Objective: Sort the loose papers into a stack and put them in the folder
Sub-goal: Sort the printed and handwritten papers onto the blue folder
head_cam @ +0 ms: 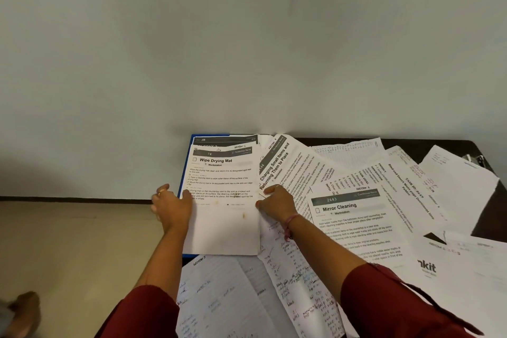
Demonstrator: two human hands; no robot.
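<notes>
Both hands pinch the "Wipe Drying Mat" page point(222, 200) — left hand point(171, 207), right hand point(274, 202) — maybe over a blue folder point(184, 170).

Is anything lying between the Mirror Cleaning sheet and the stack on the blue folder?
Yes. The right hand and the tilted Charging Small Items sheet lie between the Mirror Cleaning sheet and the Wipe Drying Mat stack on the blue folder.
</notes>
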